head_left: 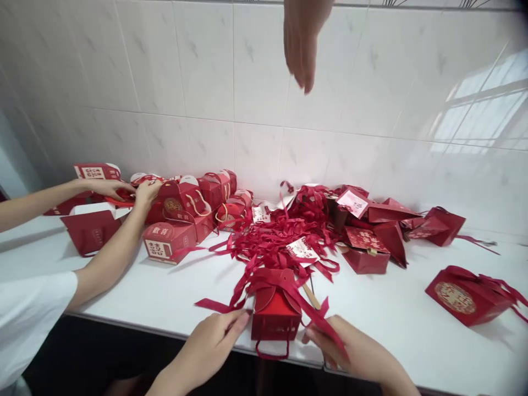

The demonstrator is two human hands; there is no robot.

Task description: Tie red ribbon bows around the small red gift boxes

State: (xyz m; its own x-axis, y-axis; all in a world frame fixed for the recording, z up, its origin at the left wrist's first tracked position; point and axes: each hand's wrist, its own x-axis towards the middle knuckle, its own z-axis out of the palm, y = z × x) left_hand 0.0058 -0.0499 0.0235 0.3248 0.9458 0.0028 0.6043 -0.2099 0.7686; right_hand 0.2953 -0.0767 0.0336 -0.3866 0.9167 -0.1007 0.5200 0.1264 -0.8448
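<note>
A small red gift box (pixel 276 323) with a dark red cord handle stands at the table's front edge, a wide red ribbon (pixel 272 283) lying across its top. At the box's left side, my left hand (pixel 216 338) is closed, thumb and fingers at the lower edge. My right hand (pixel 348 346), slightly blurred, has bent fingers against the right side. One ribbon tail hangs over those right fingers, whose tips are partly hidden. Right behind the box spreads a pile of red ribbons (pixel 289 225) with printed cards (pixel 303 251) among them.
At left, a co-worker's hands (pixel 146 192) are among red boxes (pixel 171 242). Another person's hand (pixel 303 47) hangs down at the top. More boxes (pixel 367 256) lie right of the ribbons, and a ribboned box (pixel 470 300) sits far right. A tiled wall (pixel 198 71) backs the white table (pixel 165 291).
</note>
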